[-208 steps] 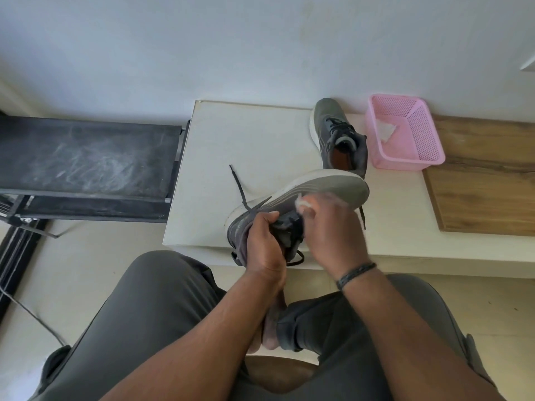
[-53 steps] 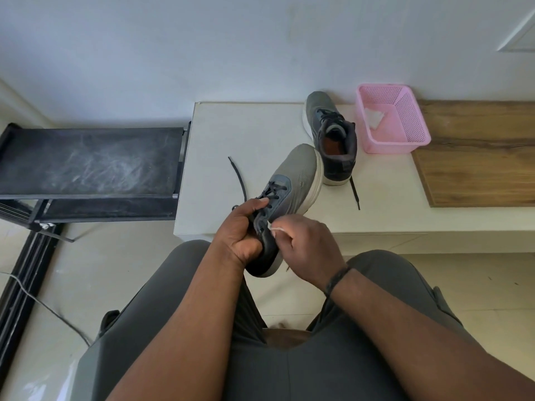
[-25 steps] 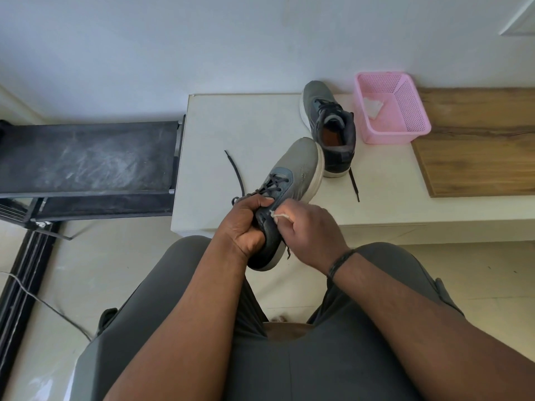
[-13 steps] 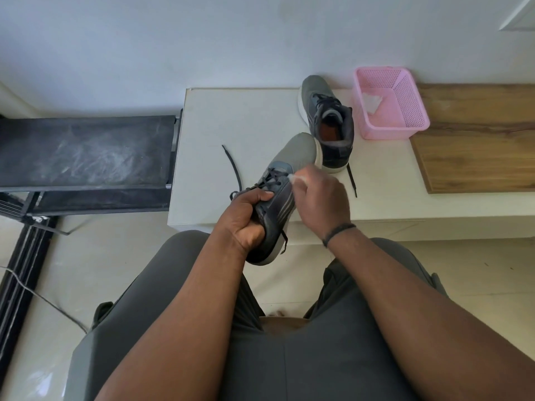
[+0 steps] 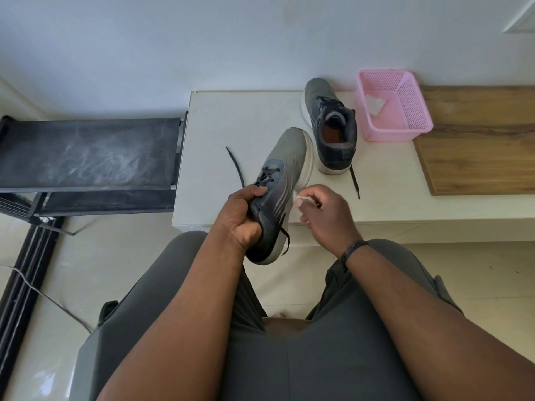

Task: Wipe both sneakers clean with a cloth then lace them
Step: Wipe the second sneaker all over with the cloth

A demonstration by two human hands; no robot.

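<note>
left hand (image 5: 241,219) fingers grip sneaker (image 5: 278,195); right hand (image 5: 324,215) fingers pinch cloth (image 5: 298,197) beside it.

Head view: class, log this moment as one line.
left hand grips sneaker | right hand pinches cloth beside it | second sneaker on table

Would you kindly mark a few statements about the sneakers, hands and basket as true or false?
1. The left hand grips the held sneaker at its heel end. True.
2. The right hand is empty. False: it pinches a small white cloth.
3. The second sneaker lies inside the pink basket. False: it stands on the white table beside the basket.
4. A loose black lace lies on the table. True.
</note>
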